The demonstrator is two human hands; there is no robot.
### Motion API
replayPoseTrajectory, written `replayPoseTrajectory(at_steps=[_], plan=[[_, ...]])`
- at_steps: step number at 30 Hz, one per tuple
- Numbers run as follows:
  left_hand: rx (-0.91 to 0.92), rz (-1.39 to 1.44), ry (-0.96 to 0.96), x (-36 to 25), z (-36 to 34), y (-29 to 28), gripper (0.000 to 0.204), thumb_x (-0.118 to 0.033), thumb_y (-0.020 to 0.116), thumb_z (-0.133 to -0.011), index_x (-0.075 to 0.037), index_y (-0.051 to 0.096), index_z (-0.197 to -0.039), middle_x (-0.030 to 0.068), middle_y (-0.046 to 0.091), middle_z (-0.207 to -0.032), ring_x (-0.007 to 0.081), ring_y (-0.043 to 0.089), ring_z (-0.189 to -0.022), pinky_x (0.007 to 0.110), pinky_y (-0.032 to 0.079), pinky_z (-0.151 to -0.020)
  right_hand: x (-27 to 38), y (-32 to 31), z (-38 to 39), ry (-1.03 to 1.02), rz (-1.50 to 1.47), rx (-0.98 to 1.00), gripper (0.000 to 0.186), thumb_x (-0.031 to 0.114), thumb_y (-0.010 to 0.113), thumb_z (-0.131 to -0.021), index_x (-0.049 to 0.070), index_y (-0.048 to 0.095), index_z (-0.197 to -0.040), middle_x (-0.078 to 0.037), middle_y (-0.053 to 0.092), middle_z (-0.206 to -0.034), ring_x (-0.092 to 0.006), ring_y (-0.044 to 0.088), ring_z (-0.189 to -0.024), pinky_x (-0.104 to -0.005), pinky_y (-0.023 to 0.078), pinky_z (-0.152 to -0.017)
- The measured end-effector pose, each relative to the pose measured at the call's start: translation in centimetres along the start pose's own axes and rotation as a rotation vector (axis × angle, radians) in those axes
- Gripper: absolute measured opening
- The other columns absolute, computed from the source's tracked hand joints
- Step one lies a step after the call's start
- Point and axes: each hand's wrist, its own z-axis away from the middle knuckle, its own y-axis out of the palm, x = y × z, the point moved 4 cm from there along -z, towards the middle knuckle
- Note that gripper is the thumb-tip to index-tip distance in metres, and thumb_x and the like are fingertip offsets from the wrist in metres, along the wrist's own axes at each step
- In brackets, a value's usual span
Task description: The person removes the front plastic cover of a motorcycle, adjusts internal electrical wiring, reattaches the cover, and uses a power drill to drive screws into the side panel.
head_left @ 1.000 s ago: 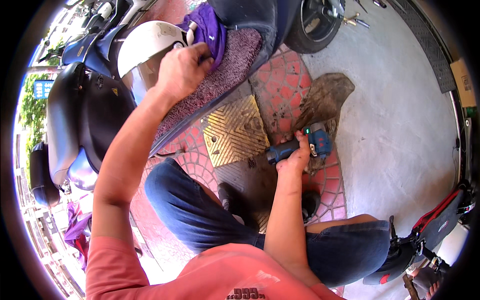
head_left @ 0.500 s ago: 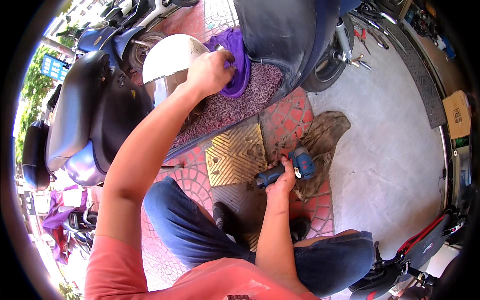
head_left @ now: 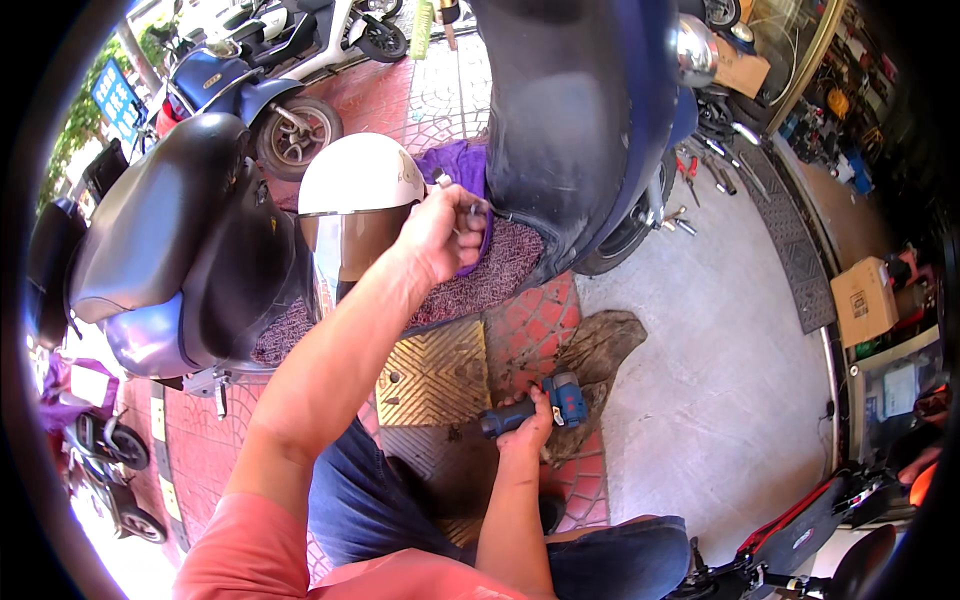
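My left hand (head_left: 447,235) is over the scooter's footboard, beside a white helmet (head_left: 358,172) with a tinted visor. Its fingers are curled in. A small silver metal piece (head_left: 442,178) shows at the hand's far side; whether the fingers grip it I cannot tell. A purple cloth (head_left: 458,160) lies behind, partly hidden by the hand. Low in front of me, my right hand (head_left: 527,425) is closed round a blue cordless impact driver (head_left: 567,398). The driver lies sideways above a dirty brown rag (head_left: 605,340) on the ground.
The black and blue scooter (head_left: 560,120) stands across in front, with a shaggy mat (head_left: 505,262) on its footboard. A yellow ramp block (head_left: 435,375) sits below it. Hand tools (head_left: 715,165) lie on the floor at right, near a cardboard box (head_left: 865,302). Parked scooters (head_left: 225,85) stand far left.
The whole view has shifted, showing more of the shop at right. My left hand has turned, showing more of its curled fingers. The right hand still holds the driver.
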Motion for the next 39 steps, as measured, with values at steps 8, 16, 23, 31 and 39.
replayPoseTrajectory(at_steps=[8, 16, 23, 31, 39], plan=[[-0.308, -0.955, 0.611, -1.6, -3.2, -0.4, 0.027, -0.023, 0.066, -0.091, 0.0, 0.078, -0.097, 0.0198, 0.077, -0.093, 0.0289, 0.074, -0.083, 0.042, 0.058, -0.073, 0.3, 0.1, 2.5, 0.006, 0.069, 0.049, 0.022, 0.024, 0.074, -0.089, 0.014, 0.064, -0.105, -0.005, 0.063, -0.079, -0.0254, 0.061, -0.069, -0.0424, 0.051, -0.068], [-0.499, -1.59, 0.508, 1.1, -4.9, 1.7, 0.036, -0.037, 0.079, -0.092, -0.004, 0.081, -0.106, 0.021, 0.078, -0.107, 0.0377, 0.076, -0.105, 0.047, 0.059, -0.091, 0.0, 0.2, 2.5, -0.018, 0.087, 0.047, 0.019, 0.023, 0.074, -0.089, 0.015, 0.064, -0.102, -0.005, 0.062, -0.077, -0.0254, 0.061, -0.069, -0.0418, 0.051, -0.068], [-0.553, -1.342, 0.517, 0.3, -4.6, 1.9, 0.033, -0.029, 0.074, -0.089, 0.001, 0.08, -0.103, 0.0234, 0.078, -0.106, 0.0359, 0.077, -0.104, 0.045, 0.059, -0.094, -0.4, 1.7, 2.6, -0.042, 0.079, 0.097, 0.022, 0.016, 0.075, -0.088, 0.009, 0.066, -0.107, -0.007, 0.065, -0.082, -0.0245, 0.062, -0.07, -0.0394, 0.053, -0.065], [0.148, 0.153, 0.008, 3.7, 1.4, -0.6, 0.01, -0.017, 0.062, -0.096, -0.011, 0.055, -0.093, 0.0015, 0.055, -0.077, 0.0099, 0.039, -0.055, 0.026, 0.029, -0.048, 4.0, 7.6, 7.1, -0.039, 0.062, 0.411, 0.023, 0.017, 0.076, -0.087, 0.008, 0.064, -0.105, -0.009, 0.064, -0.083, -0.0263, 0.062, -0.075, -0.0411, 0.053, -0.069], [0.127, 0.14, -0.039, 7.5, 4.7, 1.7, 0.007, -0.011, 0.058, -0.098, -0.005, 0.057, -0.101, 0.0152, 0.068, -0.093, 0.0167, 0.053, -0.066, 0.026, 0.038, -0.049, 7.0, 11.4, 11.6, -0.215, 0.174, 0.509, 0.027, 0.001, 0.079, -0.086, 0.003, 0.065, -0.108, -0.007, 0.068, -0.087, -0.0216, 0.066, -0.07, -0.0374, 0.055, -0.065]])
